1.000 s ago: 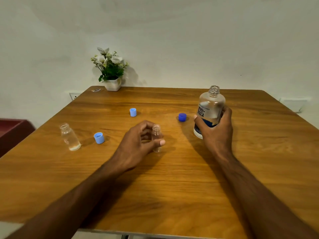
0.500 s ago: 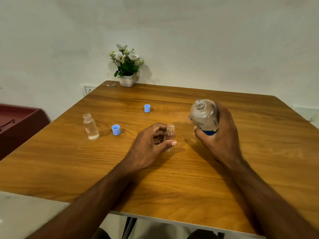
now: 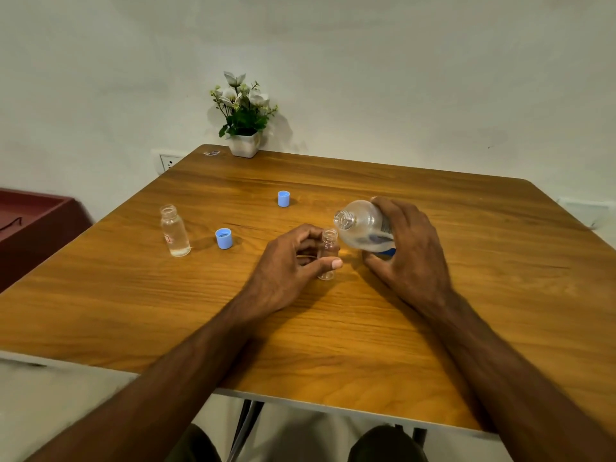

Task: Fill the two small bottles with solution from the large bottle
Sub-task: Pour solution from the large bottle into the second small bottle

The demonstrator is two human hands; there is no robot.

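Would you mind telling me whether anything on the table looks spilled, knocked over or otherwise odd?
Nothing stands out. No puddle shows on the table. The large bottle is tilted in the right hand toward the small bottle held upright by the left hand. The other small bottle stands upright.

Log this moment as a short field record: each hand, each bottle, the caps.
left hand: steadies small bottle, upright on table
right hand: holds large bottle, tilted, open mouth beside the small bottle's mouth
second small bottle: upright, uncapped, a little liquid at the bottom, to the left
blue caps: one beside second small bottle, one farther back
pour: no stream visible
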